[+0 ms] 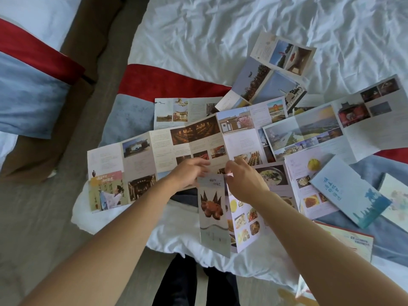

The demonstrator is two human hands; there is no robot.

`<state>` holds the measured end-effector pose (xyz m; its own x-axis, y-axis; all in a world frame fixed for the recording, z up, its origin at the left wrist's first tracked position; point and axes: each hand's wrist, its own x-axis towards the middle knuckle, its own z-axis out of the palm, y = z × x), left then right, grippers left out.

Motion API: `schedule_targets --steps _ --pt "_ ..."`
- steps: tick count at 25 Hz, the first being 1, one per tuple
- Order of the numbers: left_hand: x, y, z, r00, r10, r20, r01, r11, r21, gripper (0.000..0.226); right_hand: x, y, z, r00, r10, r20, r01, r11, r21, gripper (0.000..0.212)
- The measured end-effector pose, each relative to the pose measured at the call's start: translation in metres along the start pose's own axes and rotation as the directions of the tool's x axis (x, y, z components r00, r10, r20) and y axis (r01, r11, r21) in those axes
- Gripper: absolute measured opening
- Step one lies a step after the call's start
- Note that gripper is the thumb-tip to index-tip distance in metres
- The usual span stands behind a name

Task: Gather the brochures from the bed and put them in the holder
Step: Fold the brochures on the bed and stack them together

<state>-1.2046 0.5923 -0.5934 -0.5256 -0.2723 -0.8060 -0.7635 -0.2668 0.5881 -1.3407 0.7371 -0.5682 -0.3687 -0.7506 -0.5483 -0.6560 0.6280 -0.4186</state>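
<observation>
Pinching the top edge of a folded food brochure [213, 214], the left hand [187, 173] and right hand [245, 182] hold it over the near edge of the bed [220, 40]. Beyond this brochure, other brochures [176, 142] lie unfolded and overlapping. Thin, light paper likely creases and slides easily; gripping along folds seems safest.

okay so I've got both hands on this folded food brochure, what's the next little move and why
Probably finish closing it: both the left hand and right hand pinch the top of the food brochure, whose inner panels still fan open to the right. Flattened, it should stack more easily.
</observation>
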Motion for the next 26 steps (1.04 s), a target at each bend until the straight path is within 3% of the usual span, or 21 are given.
schedule_targets --steps 3,8,11,13,16,20,23,26 --pt "0.000 0.006 0.009 0.986 0.161 0.036 -0.163 0.927 0.337 0.046 0.004 -0.002 -0.003 1.000 -0.028 -0.012 0.029 0.999 0.043 0.017" --pt "0.004 0.018 0.021 0.950 0.309 0.049 -0.293 0.825 0.483 0.010 0.008 -0.002 -0.005 0.999 -0.035 -0.004 0.035 0.997 0.071 0.025" --pt "0.004 0.020 0.020 0.948 0.317 0.030 -0.282 0.792 0.541 0.011 0.006 0.010 -0.004 0.996 0.022 -0.083 -0.031 0.994 -0.107 0.054" --pt "0.004 0.018 0.019 0.936 0.353 0.004 -0.295 0.776 0.558 0.009 0.002 0.020 -0.003 0.977 0.113 -0.181 -0.154 0.961 -0.228 0.081" --pt "0.004 0.015 0.022 0.907 0.420 -0.021 -0.332 0.747 0.577 0.003 -0.007 0.032 -0.002 0.906 0.310 -0.289 -0.361 0.922 -0.142 0.105" --pt "0.004 0.017 0.031 0.886 0.464 -0.017 -0.377 0.742 0.554 0.004 -0.022 0.059 -0.002 0.809 0.539 -0.232 -0.546 0.837 0.040 0.101" --pt "0.004 0.023 0.041 0.863 0.505 -0.013 -0.420 0.731 0.538 0.005 -0.032 0.074 0.001 0.773 0.597 -0.217 -0.584 0.802 0.127 0.068" --pt "0.005 0.030 0.057 0.823 0.568 -0.018 -0.470 0.699 0.538 0.009 -0.039 0.081 -0.003 0.784 0.564 -0.259 -0.554 0.824 0.119 0.037"
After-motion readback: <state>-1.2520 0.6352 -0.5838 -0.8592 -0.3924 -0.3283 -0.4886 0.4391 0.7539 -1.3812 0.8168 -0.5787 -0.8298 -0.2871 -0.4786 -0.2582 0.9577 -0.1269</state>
